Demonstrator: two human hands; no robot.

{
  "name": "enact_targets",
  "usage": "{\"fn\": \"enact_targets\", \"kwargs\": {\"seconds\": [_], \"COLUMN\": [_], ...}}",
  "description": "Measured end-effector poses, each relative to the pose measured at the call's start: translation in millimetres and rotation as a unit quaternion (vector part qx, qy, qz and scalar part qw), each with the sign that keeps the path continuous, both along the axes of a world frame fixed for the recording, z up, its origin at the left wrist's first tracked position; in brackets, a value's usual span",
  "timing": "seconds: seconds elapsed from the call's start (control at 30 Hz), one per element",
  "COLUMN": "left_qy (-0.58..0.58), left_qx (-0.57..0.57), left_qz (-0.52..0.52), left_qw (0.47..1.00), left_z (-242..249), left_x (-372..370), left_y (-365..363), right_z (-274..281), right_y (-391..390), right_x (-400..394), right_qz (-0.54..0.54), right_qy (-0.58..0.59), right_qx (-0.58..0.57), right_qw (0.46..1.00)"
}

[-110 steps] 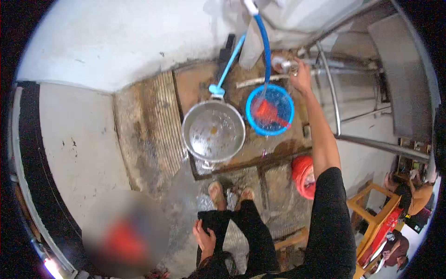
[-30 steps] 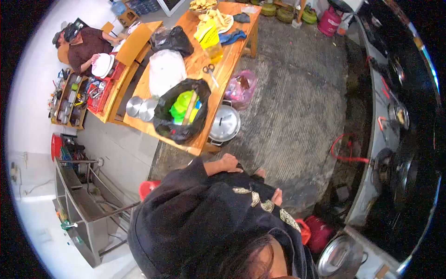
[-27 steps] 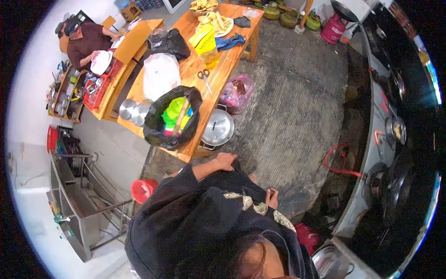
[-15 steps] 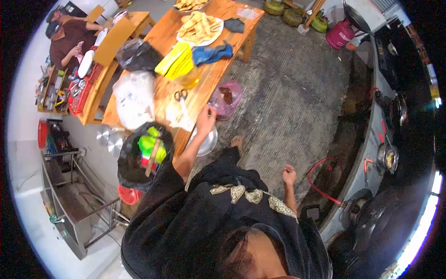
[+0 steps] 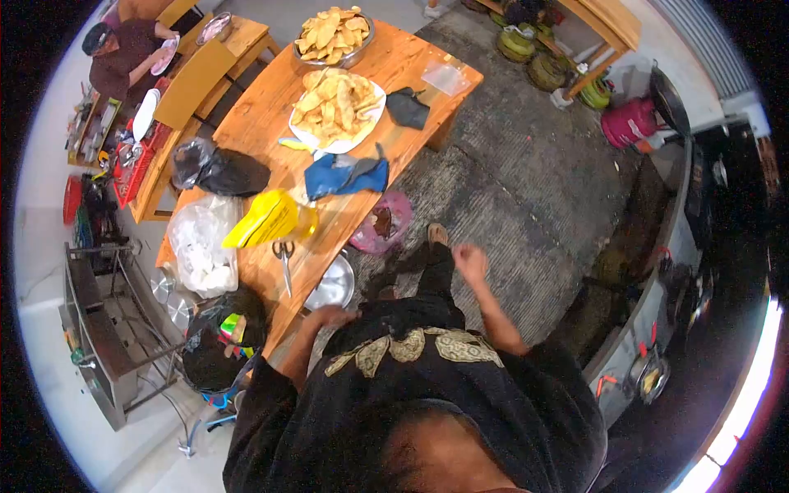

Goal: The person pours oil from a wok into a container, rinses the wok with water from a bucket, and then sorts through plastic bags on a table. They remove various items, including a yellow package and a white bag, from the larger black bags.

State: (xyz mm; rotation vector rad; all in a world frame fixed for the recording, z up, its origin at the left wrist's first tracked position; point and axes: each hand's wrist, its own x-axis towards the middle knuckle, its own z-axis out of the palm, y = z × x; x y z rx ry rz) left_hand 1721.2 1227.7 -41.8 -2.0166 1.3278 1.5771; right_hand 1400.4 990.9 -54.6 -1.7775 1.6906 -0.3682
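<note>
Left hand (image 5: 331, 316) low beside wooden table (image 5: 411, 66) edge, near scissors (image 5: 283, 256), not touching; finger state unclear. Right hand (image 5: 470, 263) blurred, holding nothing.

- Looks like a working food-prep kitchen, pretty rough concrete floor (image 5: 526, 189)
- Long wooden table (image 5: 411, 66) carrying a plate of fried chips (image 5: 337, 103) mid-table
- Pink gas cylinder (image 5: 626, 123) beside the stove counter (image 5: 699, 246)

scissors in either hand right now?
No. The scissors lie flat on the wooden table; the left hand and right hand hold nothing.
</note>
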Motion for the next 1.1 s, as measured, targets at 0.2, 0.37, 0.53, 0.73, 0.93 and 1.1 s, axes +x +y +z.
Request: {"fn": "enact_targets", "kwargs": {"seconds": [0.2, 0.37, 0.53, 0.73, 0.93, 1.1], "left_qy": [-0.024, -0.079, -0.02, -0.042, -0.003, -0.06], "left_qx": [-0.014, -0.084, -0.118, -0.154, -0.152, -0.071], "left_qz": [0.125, 0.264, 0.411, 0.426, 0.419, 0.37], "left_qw": [0.992, 0.958, 0.904, 0.891, 0.895, 0.924], "left_z": [-11, 26, 18, 45, -8, -54], "left_x": [-41, -74, -87, -119, -159, -222], "left_y": [15, -38, -60, -76, -28, 47], "right_z": [76, 79, 5, 32, -74, -183], "right_y": [-281, -378, -415, -404, -305, -167], "right_x": [110, 176, 192, 140, 25, 58], "right_qz": [0.141, 0.285, 0.332, 0.189, -0.05, 0.025], "right_qy": [-0.016, 0.053, 0.132, -0.009, -0.132, -0.034], "right_qx": [-0.327, -0.342, -0.431, -0.331, -0.163, 0.012], "right_qw": [0.934, 0.894, 0.829, 0.924, 0.976, 0.999]}}
